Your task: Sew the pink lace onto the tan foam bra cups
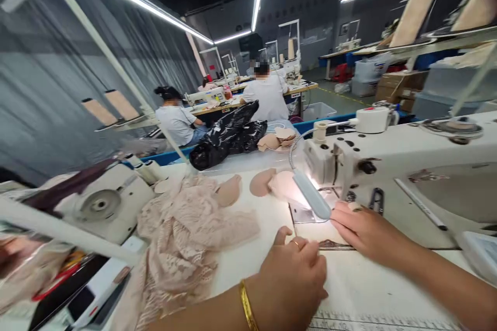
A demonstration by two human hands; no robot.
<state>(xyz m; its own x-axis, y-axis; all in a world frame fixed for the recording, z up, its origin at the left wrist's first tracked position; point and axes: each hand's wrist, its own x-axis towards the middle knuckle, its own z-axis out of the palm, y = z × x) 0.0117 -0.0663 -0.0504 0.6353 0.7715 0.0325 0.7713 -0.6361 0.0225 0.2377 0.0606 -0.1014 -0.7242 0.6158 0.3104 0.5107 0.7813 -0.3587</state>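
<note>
My left hand (pixel 291 276), with a gold bracelet and a ring, hovers at or on the white sewing table in front of the machine. Its fingers are curled in; anything between them is hidden. My right hand (pixel 361 227) is beside the needle area of the sewing machine (pixel 330 160), fingers pressed together, the tips partly behind a grey lamp head (pixel 312 196). What they pinch, if anything, does not show. Beige bra cups (pixel 262 182) lie behind the metal needle plate (pixel 305 213). Left of my hands is a heap of beige lace fabric (pixel 182 227).
A printed ruler scale (pixel 349 320) runs along the near table edge. A white marker-like stick (pixel 419 202) rests on the machine bed. Black plastic bags (pixel 233 134) and more cups are at the back. A metal pole (pixel 70 232) crosses the left. Co-workers in white (pixel 266 98) sit ahead.
</note>
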